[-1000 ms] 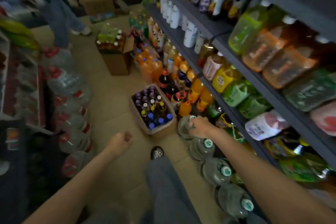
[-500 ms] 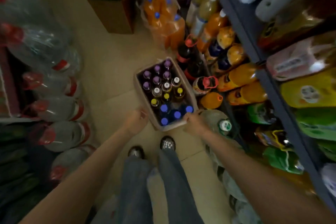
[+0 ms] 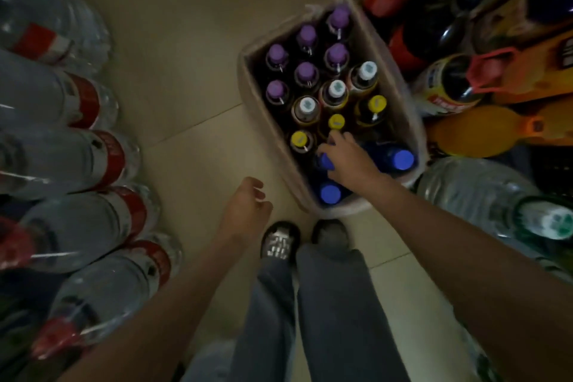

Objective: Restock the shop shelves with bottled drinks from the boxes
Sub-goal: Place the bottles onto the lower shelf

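An open cardboard box [image 3: 400, 96] stands on the floor in front of my feet, packed with upright bottles with purple, white, yellow and blue caps. My right hand [image 3: 347, 158] reaches into the box's near end, its fingers curled around the top of a blue-capped bottle [image 3: 325, 161]. Two other blue-capped bottles [image 3: 330, 194] stand close to it. My left hand [image 3: 248, 205] hovers just left of the box's near corner, fingers loosely curled and holding nothing.
Large water bottles with red labels [image 3: 102, 158] lie stacked along the left. Big drink bottles in orange and dark colours [image 3: 483, 130] crowd the right, with a green-capped water jug [image 3: 502, 205] near my right arm. My shoes [image 3: 280, 243] stand just before the box.
My head has tilted further down and closer to the box. My right hand moved from the box's right near edge into the box onto a blue-capped bottle. My left hand drifted slightly back from the box.
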Demonstrator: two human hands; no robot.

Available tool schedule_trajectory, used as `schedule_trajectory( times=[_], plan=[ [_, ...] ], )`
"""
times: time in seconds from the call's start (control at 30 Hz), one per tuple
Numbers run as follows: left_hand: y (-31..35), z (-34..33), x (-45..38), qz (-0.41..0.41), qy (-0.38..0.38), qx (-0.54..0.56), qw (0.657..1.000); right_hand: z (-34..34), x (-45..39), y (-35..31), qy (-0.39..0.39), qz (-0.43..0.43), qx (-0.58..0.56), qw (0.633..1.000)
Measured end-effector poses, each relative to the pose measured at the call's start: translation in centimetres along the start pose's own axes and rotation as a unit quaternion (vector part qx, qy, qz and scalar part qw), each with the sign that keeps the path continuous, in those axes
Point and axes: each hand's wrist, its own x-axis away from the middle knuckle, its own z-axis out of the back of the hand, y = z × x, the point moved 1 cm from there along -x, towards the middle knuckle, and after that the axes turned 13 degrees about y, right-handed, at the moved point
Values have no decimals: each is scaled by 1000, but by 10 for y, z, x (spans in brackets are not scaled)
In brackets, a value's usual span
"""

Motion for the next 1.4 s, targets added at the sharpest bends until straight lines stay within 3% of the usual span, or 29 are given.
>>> schedule_trajectory(
  times=[0.13,0.23,0.4,0.47,0.53,0.57,0.6,0.63,0.7,0.77,0.83,1.0,1.13,1.3,1.4],
  plan=[
    [25,0,-11,-25,-45,-21,998,41,20,13,-18,16,-50,998],
    [69,-3,-14,-120,-98,26,988,83,42,9,-9,36,-104,994],
    [127,-7,-13,-203,-182,134,953,176,45,-6,148,51,-234,959],
    [133,-4,-16,-199,-149,158,956,192,40,2,179,0,-351,919],
    [133,1,-24,-164,-103,172,966,185,34,18,158,-102,-528,828],
    [131,4,-28,-144,-85,180,969,173,31,27,157,-146,-552,806],
    [127,5,-30,-121,-66,188,972,156,27,38,169,-179,-501,830],
    [122,6,-34,-100,-43,195,975,134,24,51,170,-200,-397,879],
    [112,8,-37,-62,-2,207,976,86,26,75,92,-218,-145,961],
    [103,7,-39,-41,10,216,976,42,32,88,-40,-187,42,981],
    [97,2,-41,-40,-2,212,976,15,32,96,-73,-160,110,978],
    [97,-19,-39,-37,-52,197,978,-6,18,98,-18,-141,152,978],
    [113,-12,-17,-38,-82,217,972,30,35,80,7,-134,66,989],
    [186,44,59,-53,-81,255,962,175,102,63,124,-200,-121,964],
    [255,100,119,-115,-109,253,954,297,157,38,170,-197,-127,957]
  ],
)
